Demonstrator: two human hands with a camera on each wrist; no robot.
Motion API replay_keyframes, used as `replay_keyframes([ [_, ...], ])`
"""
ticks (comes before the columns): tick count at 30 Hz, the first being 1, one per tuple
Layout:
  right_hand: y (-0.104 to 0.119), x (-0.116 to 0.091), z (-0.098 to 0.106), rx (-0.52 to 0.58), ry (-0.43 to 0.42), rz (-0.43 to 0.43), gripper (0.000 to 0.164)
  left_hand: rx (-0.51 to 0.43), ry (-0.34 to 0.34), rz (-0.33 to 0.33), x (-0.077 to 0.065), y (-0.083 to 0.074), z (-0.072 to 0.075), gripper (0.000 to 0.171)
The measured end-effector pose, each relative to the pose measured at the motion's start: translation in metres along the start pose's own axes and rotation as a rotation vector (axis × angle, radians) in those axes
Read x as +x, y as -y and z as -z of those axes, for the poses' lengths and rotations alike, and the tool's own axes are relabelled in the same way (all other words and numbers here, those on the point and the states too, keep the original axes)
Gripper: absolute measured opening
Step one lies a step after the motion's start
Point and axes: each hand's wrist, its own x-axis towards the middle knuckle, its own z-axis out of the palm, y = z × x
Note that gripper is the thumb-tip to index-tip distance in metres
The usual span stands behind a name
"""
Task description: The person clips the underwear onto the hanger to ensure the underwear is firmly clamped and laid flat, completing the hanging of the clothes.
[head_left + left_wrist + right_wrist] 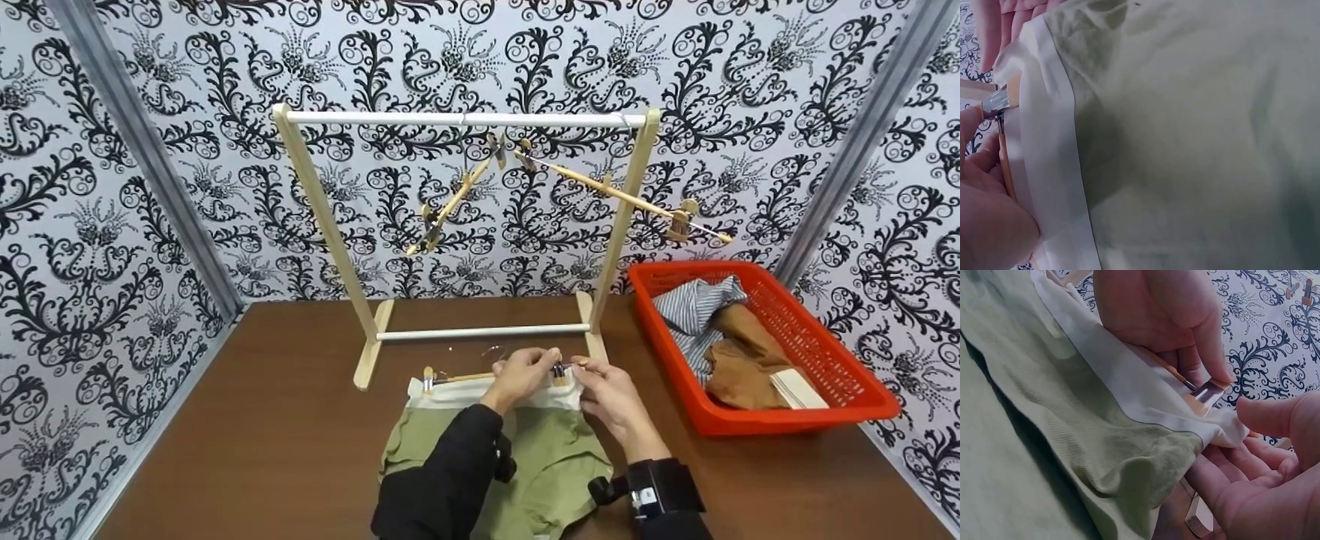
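Observation:
Green shorts (551,457) with a white waistband (1050,152) hang down from a wooden clip hanger (465,377), whose rod runs along the waistband. One clip (428,379) grips the waistband's left end. At the other end, my left hand (523,377) pinches the second clip (1206,395) between thumb and fingers, and that clip sits over the waistband. My right hand (619,401) holds the waistband's right corner, thumb on top and fingers beneath, as the right wrist view shows. The hanger's metal hook (493,351) points away from me.
A wooden rack (330,225) with a white top bar (375,118) stands behind the shorts. Two clip hangers (465,187) hang from it, bearing no clothes. To the right, a red basket (862,401) contains striped cloth (694,304) and brown cloth (742,375) on the brown table (285,420).

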Motion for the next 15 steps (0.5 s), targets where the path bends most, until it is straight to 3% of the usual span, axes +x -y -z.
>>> replay_keyframes([
  [8, -0.002, 0.002, 0.000, -0.009, 0.025, -0.016, 0.043, -0.044, -0.110, -0.012, 0.000, 0.000, 0.003, 0.036],
  [15, -0.001, 0.002, 0.002, -0.034, 0.040, -0.003, 0.055, 0.115, -0.176, -0.068, -0.001, 0.000, 0.011, 0.026],
])
